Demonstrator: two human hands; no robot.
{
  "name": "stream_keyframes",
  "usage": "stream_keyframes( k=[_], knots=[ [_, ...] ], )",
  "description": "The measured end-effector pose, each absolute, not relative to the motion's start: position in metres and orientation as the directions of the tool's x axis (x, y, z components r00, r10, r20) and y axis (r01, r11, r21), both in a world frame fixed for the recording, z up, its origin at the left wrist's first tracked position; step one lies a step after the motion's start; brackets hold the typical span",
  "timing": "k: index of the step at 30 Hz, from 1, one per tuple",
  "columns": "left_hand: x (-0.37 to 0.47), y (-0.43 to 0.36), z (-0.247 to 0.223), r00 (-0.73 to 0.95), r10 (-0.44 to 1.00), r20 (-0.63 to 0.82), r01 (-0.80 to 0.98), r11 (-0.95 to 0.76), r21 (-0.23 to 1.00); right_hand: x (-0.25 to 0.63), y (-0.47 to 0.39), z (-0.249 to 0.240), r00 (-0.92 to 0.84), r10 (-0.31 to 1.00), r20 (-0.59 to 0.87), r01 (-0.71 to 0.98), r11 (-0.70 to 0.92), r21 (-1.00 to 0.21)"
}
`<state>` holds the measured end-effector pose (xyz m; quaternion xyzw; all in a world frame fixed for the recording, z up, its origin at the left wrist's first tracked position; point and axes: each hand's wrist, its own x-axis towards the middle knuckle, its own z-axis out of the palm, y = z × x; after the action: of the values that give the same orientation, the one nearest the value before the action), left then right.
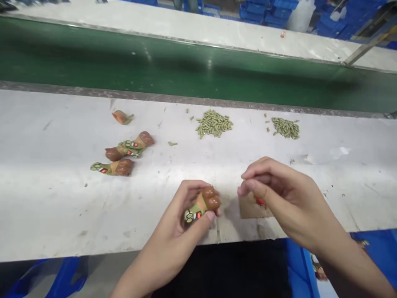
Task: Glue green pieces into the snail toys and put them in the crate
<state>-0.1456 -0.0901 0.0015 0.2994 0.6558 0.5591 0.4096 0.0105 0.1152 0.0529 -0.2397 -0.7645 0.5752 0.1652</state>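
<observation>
My left hand (182,231) is wrapped round a green and brown figure (201,205) with big round eyes and a red mouth, above the front edge of the white table (149,231). To the right, my right hand (279,194) has its thumb and fingertips pressed together; anything between them is too small to make out. Beneath it lies a brown cardboard piece (248,207), with something red (260,202) on it, partly hidden by the hand. Several similar figures (124,167) lie at the left, and a smaller orange and green piece (122,117) sits behind them.
Two piles of small green pieces, one at the centre (214,123) and one at the right (285,128), lie toward the back. Beyond runs a green conveyor belt (173,68). A blue bin (302,269) stands below the front edge at the right.
</observation>
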Motion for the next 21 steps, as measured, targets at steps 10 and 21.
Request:
stream_keyframes(
  k=[10, 21],
  knots=[
    [-0.107, -0.035, 0.006, -0.229, 0.957, -0.179, -0.138, 0.15, 0.979, 0.07, 0.076, 0.038, -0.694, 0.719, 0.032, 0.14, 0.179, -0.974],
    [-0.089, -0.033, 0.001, -0.188, 0.982, 0.006, 0.013, -0.004, 1.0, 0.096, 0.066, 0.036, -0.61, 0.782, -0.13, 0.147, -0.05, -0.988]
  ],
)
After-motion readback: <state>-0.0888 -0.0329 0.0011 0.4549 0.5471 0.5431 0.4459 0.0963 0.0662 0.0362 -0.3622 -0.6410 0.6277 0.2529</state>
